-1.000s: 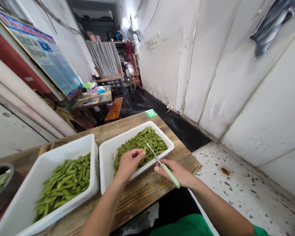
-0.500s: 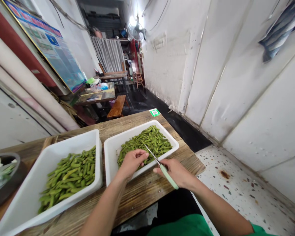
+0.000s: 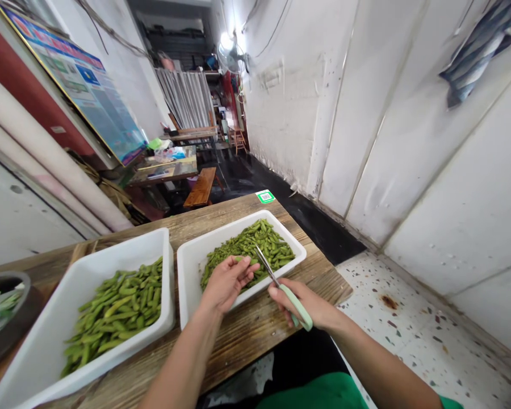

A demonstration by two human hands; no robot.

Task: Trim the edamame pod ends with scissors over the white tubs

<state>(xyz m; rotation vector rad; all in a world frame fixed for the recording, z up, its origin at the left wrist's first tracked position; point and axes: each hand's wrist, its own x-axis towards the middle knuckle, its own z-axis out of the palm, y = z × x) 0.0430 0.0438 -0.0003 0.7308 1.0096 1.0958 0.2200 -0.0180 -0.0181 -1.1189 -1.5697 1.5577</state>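
Note:
My left hand (image 3: pixel 226 282) is over the near edge of the right-hand white tray (image 3: pixel 302 250), its fingers pinching a green soybean pod (image 3: pixel 240 258). In my right hand (image 3: pixel 313 302) is a pair of scissors (image 3: pixel 298 309) with pale green handles. Their blades stand slightly apart and point up and left, close to the left fingertips. Below the hands, a heap of small green pods (image 3: pixel 272 241) lies in that tray. Beside it on the left stands a second white tray (image 3: pixel 168 284) with larger, whole-looking pods (image 3: pixel 123 309).
Both trays stand on a wooden table (image 3: pixel 234 341). A dark round basin (image 3: pixel 28 307) with a plastic bag sits at the left edge. A green code card (image 3: pixel 264 196) lies at the table's far corner. Beyond are a wooden bench (image 3: pixel 201 187) and a cluttered low table (image 3: pixel 170 169).
The scissors' blades have opened and the right hand has turned slightly. My left fingers have rolled up, showing the pod between them. The view has shifted a little.

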